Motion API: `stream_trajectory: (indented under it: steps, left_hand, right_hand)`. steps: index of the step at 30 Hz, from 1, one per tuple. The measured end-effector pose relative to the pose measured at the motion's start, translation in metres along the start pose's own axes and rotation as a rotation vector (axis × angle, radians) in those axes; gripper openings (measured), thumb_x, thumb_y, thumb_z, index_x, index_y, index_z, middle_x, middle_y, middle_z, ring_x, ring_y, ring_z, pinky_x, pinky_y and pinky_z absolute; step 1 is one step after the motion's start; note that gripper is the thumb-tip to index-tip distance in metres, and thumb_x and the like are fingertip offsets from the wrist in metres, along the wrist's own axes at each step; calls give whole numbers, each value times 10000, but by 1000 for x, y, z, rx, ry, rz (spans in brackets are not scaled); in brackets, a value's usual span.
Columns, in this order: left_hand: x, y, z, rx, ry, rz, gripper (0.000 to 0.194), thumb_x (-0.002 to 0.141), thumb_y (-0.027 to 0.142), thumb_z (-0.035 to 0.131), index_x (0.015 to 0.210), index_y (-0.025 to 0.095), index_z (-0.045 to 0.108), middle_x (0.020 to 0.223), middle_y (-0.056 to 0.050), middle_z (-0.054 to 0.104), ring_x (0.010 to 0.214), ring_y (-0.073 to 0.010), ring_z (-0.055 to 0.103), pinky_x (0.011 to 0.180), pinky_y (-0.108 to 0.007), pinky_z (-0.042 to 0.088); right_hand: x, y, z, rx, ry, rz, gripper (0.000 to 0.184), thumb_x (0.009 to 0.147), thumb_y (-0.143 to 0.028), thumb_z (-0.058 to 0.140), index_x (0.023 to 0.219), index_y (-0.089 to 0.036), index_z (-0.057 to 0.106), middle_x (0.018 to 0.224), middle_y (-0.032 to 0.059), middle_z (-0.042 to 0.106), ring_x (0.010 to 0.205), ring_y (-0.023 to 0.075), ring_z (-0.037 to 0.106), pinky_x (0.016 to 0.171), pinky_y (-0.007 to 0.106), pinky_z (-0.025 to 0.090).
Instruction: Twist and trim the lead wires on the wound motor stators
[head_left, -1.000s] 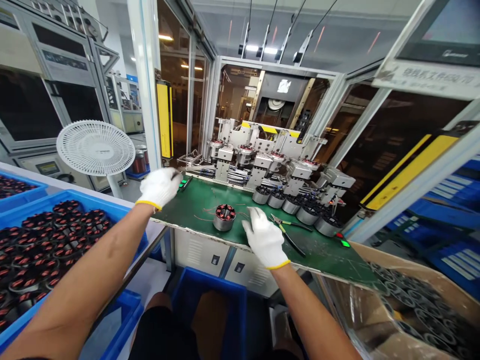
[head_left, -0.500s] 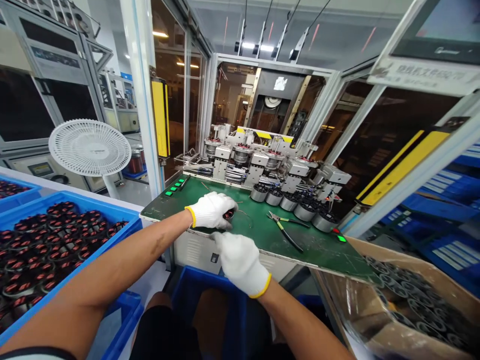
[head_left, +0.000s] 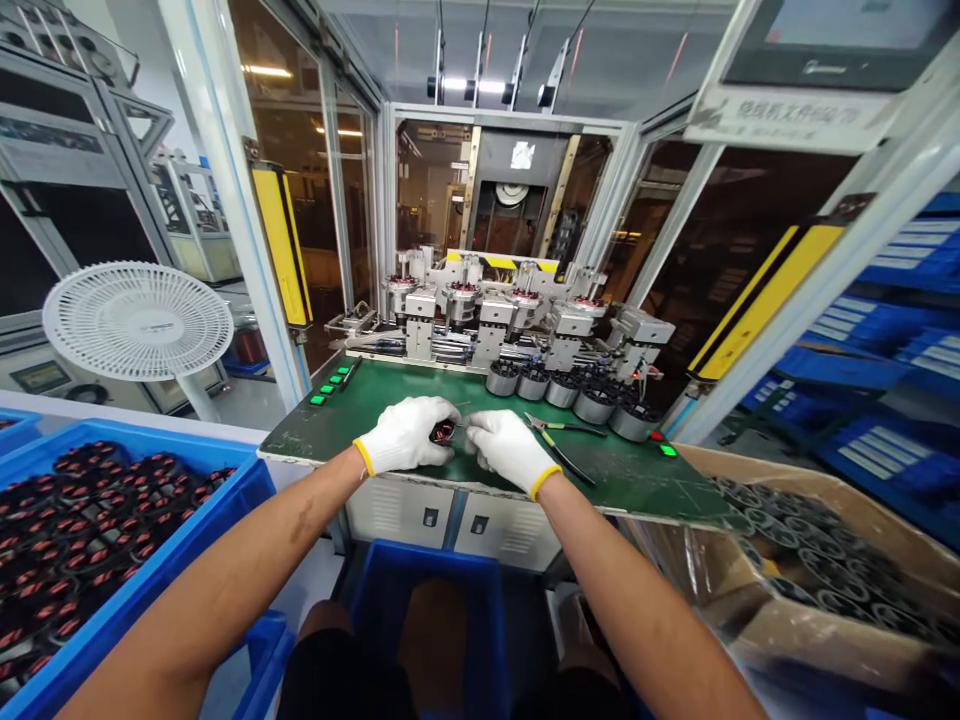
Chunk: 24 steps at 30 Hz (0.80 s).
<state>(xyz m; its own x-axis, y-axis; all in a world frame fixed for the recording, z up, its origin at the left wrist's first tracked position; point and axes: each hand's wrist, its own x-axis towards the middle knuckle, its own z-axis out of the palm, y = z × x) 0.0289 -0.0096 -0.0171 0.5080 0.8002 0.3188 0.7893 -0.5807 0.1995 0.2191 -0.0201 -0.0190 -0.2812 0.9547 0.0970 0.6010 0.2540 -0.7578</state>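
A wound stator (head_left: 444, 432) with red copper coils sits on the green work table (head_left: 375, 400), mostly covered by my gloved hands. My left hand (head_left: 405, 436) is wrapped around its left side. My right hand (head_left: 510, 450) is closed against its right side, fingers curled at the stator's edge. Thin copper wire ends trail from the stator between the two hands.
Pliers (head_left: 559, 445) lie just right of my right hand. A row of empty stator cores (head_left: 570, 395) stands before the winding machine (head_left: 510, 315). A blue bin of wound stators (head_left: 90, 500) is left, a cardboard box of cores (head_left: 810, 560) right, a fan (head_left: 139, 320) far left.
My right hand came up from the table's front edge to the stator's right side. My left hand stays on the stator. The view tilted down and left a little.
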Motion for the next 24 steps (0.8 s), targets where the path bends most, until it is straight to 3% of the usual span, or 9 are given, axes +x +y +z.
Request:
stream_trajectory:
  steps: [2,6,9,12,15,20,24]
  left_hand:
    - [0,0,3,18,21,-5,409,660,427,632,1053,316,618,1074,25,672,935,-248,636,660,-313,463]
    - [0,7,7,47,35,10,373,670,419,627,1026,309,630,1044,21,680,914,-244,637,675,-319,469]
    - [2,12,5,74,36,-30,364,682,440,631,1017,298,637,1053,6,674,920,-248,634,692,-323,471]
    - [3,14,2,109,42,-84,337,711,442,607,1004,278,639,1053,-7,669,915,-249,629,694,-325,462]
    - [2,14,1,124,58,-77,330,734,446,588,1007,267,633,1030,-12,668,897,-244,625,678,-322,450]
    - [-1,15,4,163,122,-55,336,796,504,541,999,250,629,996,-22,666,864,-239,622,695,-333,443]
    - [1,12,4,142,96,-34,399,839,561,477,1020,237,625,1016,-43,659,887,-236,618,740,-335,447]
  right_hand:
    - [-5,0,1,-118,-64,-72,236,825,-245,442,755,-154,648,603,10,572,491,97,469,475,220,336]
    - [-26,-7,7,-90,30,-61,265,849,-256,436,704,-152,633,567,-8,525,534,105,429,520,225,324]
    - [-53,-17,14,-51,45,-29,246,845,-239,440,739,-154,645,631,5,595,617,128,506,591,230,378]
    - [-82,-24,28,5,46,-105,247,854,-236,437,823,-164,671,819,38,682,826,167,593,761,253,428]
    - [-99,-30,51,-36,37,-163,272,891,-252,411,810,-178,659,802,32,687,775,158,604,721,253,423]
    - [-96,-42,80,-455,-41,-228,267,931,-272,383,900,-222,644,783,16,695,718,177,641,599,282,370]
    - [-92,-67,51,-884,-114,-313,323,941,-404,380,949,-198,629,777,73,681,680,247,653,525,307,345]
